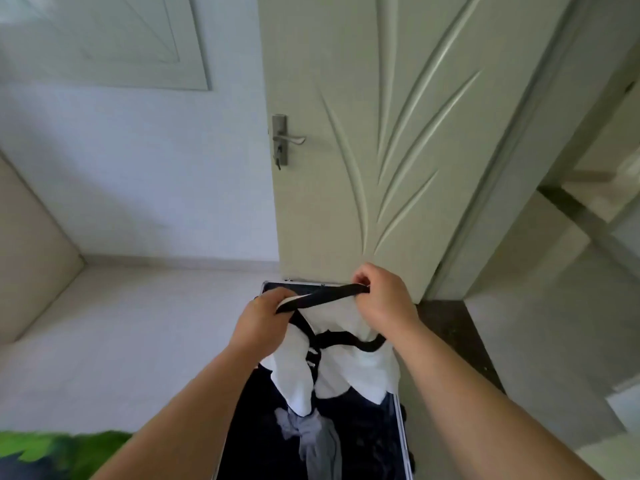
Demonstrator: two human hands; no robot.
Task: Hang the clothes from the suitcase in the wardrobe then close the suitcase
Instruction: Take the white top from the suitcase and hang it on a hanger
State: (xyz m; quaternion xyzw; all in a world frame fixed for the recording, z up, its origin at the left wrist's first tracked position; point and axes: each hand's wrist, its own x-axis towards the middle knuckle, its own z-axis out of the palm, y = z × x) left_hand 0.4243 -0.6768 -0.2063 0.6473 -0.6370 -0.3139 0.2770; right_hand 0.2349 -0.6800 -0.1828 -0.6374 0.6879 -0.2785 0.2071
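A white garment with black trim [367, 370] hangs in the air above the open suitcase [400, 420]. My left hand [261, 322] grips one end of its black band and my right hand [384, 299] grips the other end, the band stretched between them. The cloth droops below both hands. The suitcase lies open on the floor with a dark lining and a metal rim. A grey garment [313, 441] lies crumpled inside it, near the front.
A pale green door [398, 133] with a metal lever handle [287, 140] stands right behind the suitcase. A white wall is to the left, a doorway and dark threshold to the right. Green fabric [62, 452] shows at the bottom left.
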